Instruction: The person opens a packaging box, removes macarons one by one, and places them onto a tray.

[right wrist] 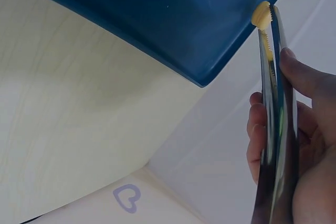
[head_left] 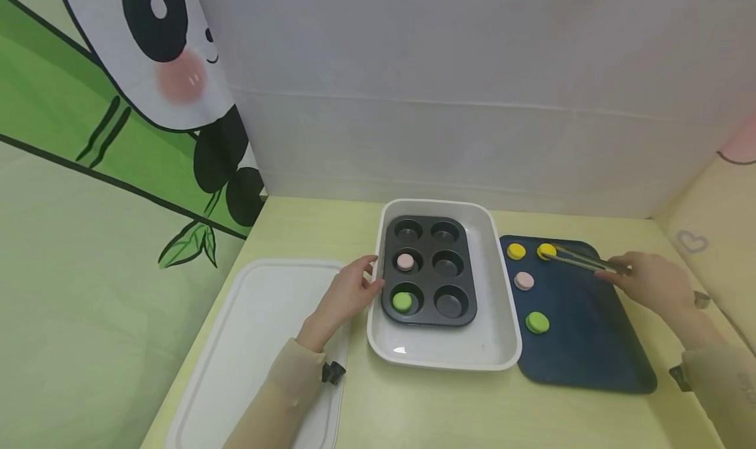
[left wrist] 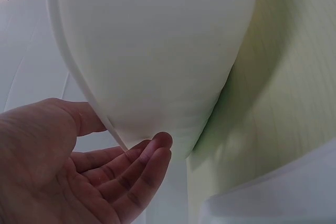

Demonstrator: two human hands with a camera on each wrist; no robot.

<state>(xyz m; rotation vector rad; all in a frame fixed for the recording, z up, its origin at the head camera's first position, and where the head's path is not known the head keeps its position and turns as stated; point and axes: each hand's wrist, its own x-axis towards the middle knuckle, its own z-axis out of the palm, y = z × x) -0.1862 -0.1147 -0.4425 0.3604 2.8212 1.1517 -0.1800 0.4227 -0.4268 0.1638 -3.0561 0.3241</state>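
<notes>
My right hand (head_left: 652,281) grips metal tongs (head_left: 581,258). Their toothed tips are at a yellow macaron (right wrist: 261,16) near the far edge of the dark blue tray (head_left: 585,331). Another yellow macaron (head_left: 516,251), a pink macaron (head_left: 524,281) and a green macaron (head_left: 537,322) also lie on that tray. With thumb and fingers, my left hand (head_left: 348,295) holds the left rim of a deep white tray (left wrist: 157,51). Inside stands a dark muffin tin (head_left: 428,272); one left cup has a pink macaron (head_left: 405,262), the nearest left cup a green macaron (head_left: 402,302).
A flat white lid-like board (head_left: 254,344) lies on the pale wooden table (head_left: 407,403), under my left forearm. Behind the table hangs a white cloth (head_left: 443,140). A printed panel (head_left: 709,232) borders the right side.
</notes>
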